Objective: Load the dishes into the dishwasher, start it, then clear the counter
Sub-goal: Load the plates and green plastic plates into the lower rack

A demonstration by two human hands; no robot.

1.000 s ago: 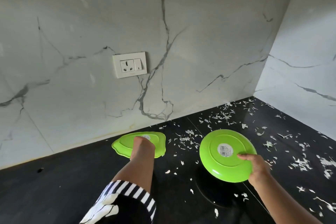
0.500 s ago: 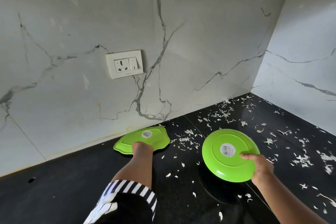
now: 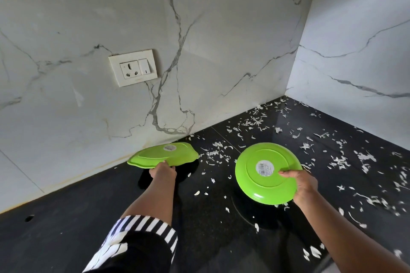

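Far to the left of the left grip point(image 3: 163, 172), the black table point(image 3: 66, 239) lies bare except for a small hole point(image 3: 29, 218). Up and to the left of that grip, a wall socket point(image 3: 133, 67) sits in the marble wall. The left grip reaches out of a striped sleeve point(image 3: 144, 230) and pinches the near rim of the wavy-edged green plate point(image 3: 163, 154). That plate is underside up, tilted and raised off the table, just beyond the fingers. Between the two grips, white scraps point(image 3: 218, 155) lie scattered on the table. The right grip point(image 3: 305, 184) is clamped on the right edge of the round green plate point(image 3: 266, 173), thumb across the stickered underside and the other fingers hidden behind it. This plate tips toward the camera, held clear of the table to the left of the grip. More scraps spread to the right of that grip and beyond it into the corner. The step in hand looks like gathering the dishes for loading, with both plates lifted and neither yet racked. No dishwasher is in view, so the next move probably calls for turning away from the corner with both pinches held firm and then slotting each plate into a rack. The scraps would wait for the clearing step.
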